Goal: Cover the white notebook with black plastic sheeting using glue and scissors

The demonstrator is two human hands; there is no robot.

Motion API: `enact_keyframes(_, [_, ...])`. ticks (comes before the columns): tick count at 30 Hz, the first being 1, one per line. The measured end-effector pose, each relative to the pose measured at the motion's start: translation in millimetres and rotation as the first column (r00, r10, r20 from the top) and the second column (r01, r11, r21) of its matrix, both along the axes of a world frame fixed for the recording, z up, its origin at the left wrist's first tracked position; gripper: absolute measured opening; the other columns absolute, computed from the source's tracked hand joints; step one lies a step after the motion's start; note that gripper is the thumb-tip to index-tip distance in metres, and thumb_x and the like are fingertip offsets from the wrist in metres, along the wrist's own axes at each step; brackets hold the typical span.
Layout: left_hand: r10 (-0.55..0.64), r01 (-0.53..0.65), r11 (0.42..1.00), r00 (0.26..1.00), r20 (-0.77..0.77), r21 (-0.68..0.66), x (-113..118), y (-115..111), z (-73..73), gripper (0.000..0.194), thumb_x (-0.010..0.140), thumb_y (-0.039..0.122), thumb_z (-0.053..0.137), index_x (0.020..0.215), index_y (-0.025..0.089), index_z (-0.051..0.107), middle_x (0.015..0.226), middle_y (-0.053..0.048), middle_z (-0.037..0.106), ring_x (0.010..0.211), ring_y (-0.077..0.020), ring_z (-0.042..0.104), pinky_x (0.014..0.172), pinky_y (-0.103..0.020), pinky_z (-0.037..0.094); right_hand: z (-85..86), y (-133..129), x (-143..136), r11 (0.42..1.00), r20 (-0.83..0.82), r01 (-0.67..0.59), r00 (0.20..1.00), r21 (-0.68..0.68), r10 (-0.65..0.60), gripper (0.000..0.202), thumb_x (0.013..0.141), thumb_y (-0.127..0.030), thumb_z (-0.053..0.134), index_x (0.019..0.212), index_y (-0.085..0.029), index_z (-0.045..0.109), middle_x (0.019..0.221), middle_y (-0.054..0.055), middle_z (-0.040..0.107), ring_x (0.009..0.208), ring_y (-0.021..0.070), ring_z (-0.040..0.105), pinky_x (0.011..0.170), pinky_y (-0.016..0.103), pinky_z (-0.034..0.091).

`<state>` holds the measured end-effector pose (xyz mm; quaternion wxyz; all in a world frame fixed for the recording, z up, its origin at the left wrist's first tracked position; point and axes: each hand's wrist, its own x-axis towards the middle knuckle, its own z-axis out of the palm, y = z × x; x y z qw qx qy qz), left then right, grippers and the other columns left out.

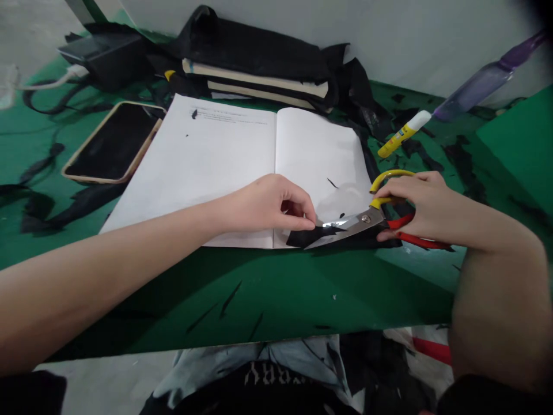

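An open booklet [216, 167] with white pages lies on the green table. Over its lower right page, my left hand [285, 204] pinches the edge of a piece of black material [305, 236], thumb against fingertips. My right hand [421, 204] grips scissors [366, 219] with yellow and red handles. Their blades are parted and point left, around part of the black piece, close to my left fingertips. More black material lies under the blades along the booklet's lower edge. Whether it is paper or cloth I cannot tell.
A phone [114, 144] in a pale case lies left of the booklet. Behind stand black-wrapped books [259, 52] and a dark box [103, 57] with a white cable. A yellow glue stick [404, 134] and purple bottle [484, 83] are at the right. Black scraps litter the table [294, 294].
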<state>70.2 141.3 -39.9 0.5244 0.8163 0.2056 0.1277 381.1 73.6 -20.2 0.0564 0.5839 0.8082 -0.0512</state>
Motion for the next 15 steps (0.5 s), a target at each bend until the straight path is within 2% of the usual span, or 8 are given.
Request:
enact_keyframes(4, [-0.005, 0.005, 1.0, 1.0, 0.007, -0.001, -0.1, 0.0, -0.7, 0.015, 0.077, 0.029, 0.062, 0.081, 0.019, 0.071, 0.079, -0.003, 0.069, 0.066, -0.0116, 0.06, 0.059, -0.023, 0.047, 0.4, 1.1, -7.5, 0.998, 0.009, -0.046, 0.999, -0.036, 0.046, 0.061, 0.054, -0.071, 0.064, 0.097, -0.029, 0.055, 0.108, 0.003, 0.061, 0.107, 0.0353, 0.046, 0.084, 0.046, 0.036])
enact_keyframes(11, [0.012, -0.012, 1.0, 1.0, 0.004, -0.008, 0.6, 0.1, -0.7, 0.013, 0.077, 0.028, 0.062, 0.08, 0.019, 0.071, 0.079, -0.003, 0.069, 0.067, -0.0112, 0.06, 0.059, -0.023, 0.047, 1.2, 1.8, -12.7, 0.991, -0.04, -0.131, 0.991, 0.011, 0.131, 0.058, 0.058, -0.066, 0.066, 0.099, -0.027, 0.055, 0.105, 0.004, 0.062, 0.107, 0.0343, 0.048, 0.082, 0.043, 0.039])
enact_keyframes(15, [0.018, -0.018, 1.0, 1.0, -0.006, -0.002, 0.9, 0.0, 0.1, 0.013, 0.077, 0.028, 0.063, 0.081, 0.019, 0.071, 0.079, -0.003, 0.069, 0.065, -0.0108, 0.059, 0.058, -0.022, 0.046, 3.9, 2.2, -19.4, 0.989, -0.083, -0.145, 0.986, 0.014, 0.146, 0.055, 0.058, -0.063, 0.068, 0.098, -0.026, 0.057, 0.1, 0.005, 0.063, 0.099, 0.031, 0.052, 0.079, 0.041, 0.042])
